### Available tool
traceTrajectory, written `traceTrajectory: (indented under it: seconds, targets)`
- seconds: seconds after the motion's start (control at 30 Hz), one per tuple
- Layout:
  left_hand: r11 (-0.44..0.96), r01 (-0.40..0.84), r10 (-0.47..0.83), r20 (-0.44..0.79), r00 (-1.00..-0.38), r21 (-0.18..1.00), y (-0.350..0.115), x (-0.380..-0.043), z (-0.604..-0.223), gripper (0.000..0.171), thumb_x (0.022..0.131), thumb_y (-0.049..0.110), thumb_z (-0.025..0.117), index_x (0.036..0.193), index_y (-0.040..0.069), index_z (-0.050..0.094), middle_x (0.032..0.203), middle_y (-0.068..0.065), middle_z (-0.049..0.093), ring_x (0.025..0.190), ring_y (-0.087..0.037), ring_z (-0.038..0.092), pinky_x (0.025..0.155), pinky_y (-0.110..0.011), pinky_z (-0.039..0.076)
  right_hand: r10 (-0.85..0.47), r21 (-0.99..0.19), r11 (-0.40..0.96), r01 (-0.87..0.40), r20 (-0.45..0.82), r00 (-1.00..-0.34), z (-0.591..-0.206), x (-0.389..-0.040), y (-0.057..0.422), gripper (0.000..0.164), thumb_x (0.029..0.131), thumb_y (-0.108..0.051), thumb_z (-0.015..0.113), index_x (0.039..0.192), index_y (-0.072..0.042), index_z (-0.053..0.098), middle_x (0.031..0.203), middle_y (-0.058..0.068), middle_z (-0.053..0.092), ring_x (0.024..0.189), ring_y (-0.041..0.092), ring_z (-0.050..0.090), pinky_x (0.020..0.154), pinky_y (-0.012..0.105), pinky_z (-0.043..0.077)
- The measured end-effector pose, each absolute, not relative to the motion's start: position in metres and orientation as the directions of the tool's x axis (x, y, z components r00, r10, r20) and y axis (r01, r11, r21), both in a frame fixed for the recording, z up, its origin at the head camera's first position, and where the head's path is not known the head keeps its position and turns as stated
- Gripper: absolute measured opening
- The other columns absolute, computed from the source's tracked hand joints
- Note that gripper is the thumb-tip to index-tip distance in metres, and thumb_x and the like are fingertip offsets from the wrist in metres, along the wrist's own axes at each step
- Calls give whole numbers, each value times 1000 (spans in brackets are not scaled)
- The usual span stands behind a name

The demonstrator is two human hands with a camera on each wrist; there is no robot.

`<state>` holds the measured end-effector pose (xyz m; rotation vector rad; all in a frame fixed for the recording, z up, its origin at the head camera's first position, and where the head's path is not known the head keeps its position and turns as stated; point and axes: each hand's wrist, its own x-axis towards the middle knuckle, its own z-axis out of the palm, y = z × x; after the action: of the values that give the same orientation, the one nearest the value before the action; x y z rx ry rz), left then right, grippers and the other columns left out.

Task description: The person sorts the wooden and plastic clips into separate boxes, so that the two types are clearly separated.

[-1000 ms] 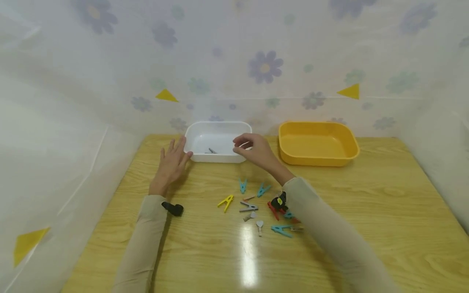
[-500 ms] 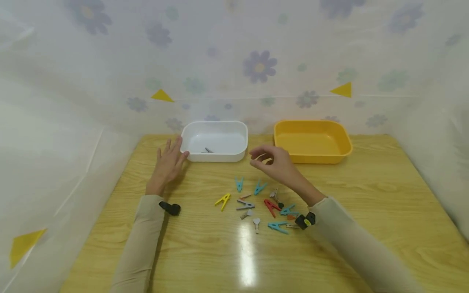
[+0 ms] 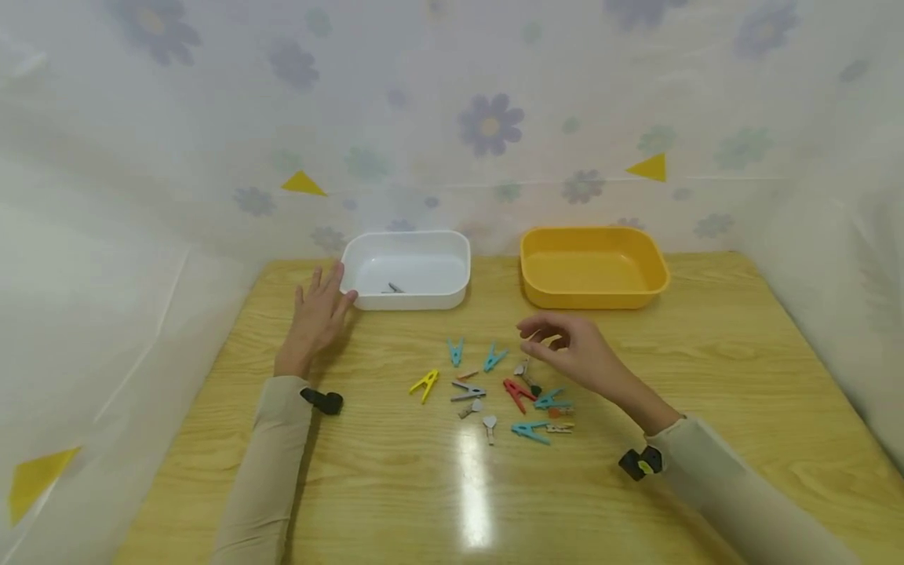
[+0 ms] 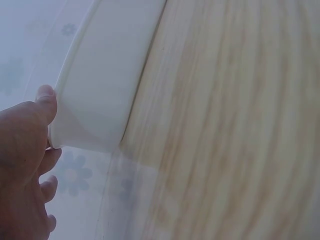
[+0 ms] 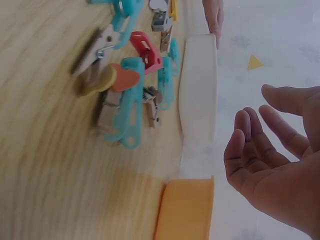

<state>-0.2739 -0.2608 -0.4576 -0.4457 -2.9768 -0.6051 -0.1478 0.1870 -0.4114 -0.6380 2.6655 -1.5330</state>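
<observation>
My left hand (image 3: 311, 320) rests against the left end of the white basin (image 3: 410, 302), its fingers spread and the thumb touching the front wall near the corner. In the left wrist view the thumb lies at the basin's rim. A small grey clothespin (image 3: 395, 288) lies inside that basin. Nothing shows in my right hand (image 3: 570, 349); its fingers bend loosely above the table, just beyond a loose group of clothespins. Among these are a yellow clothespin (image 3: 426, 384), a grey-blue clothespin (image 3: 468, 390), a red clothespin (image 3: 515, 394) and several light-blue ones, with small wooden ones between them.
To the right of the white basin stands a yellow basin (image 3: 593, 300), near the back edge of the wooden table (image 3: 367, 486). A pale flowered curtain (image 3: 395, 125) hangs behind and along the sides.
My right hand has drawn back from over the white basin, rightward and toward me, to the clothespins' far right side. The left hand keeps its place at the basin. The view has shifted slightly.
</observation>
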Motion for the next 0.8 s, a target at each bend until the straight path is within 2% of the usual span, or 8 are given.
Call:
traceTrajectory:
  seconds: [0.3,0.5,0.8]
  targets:
    - [872,300,272,125,-954,387,-259,-271,-459,72,112,51,26,166,9,5,171,-11,8,156,-41,-1,119,-68,-5,-368,-847,443,-294,127,-921,-438,-131,213,24,97,-12,73,119,-2,71,110,13,72,94,22,69,76,32,59]
    - [870,304,272,136,-953,387,-257,-271,-458,74,110,54,25,165,8,8,171,-12,10,156,-40,0,119,-69,-3,-379,-838,457,-299,120,-918,-448,-119,226,22,97,-10,73,118,-4,72,110,9,73,93,20,69,76,32,59]
    - [876,303,276,126,-953,375,-256,-270,-458,72,111,51,25,165,9,5,172,-11,7,156,-41,-1,119,-68,-4,-401,-819,499,-285,73,-913,-460,-109,238,25,94,-10,76,119,-8,72,111,4,73,97,19,69,80,30,59]
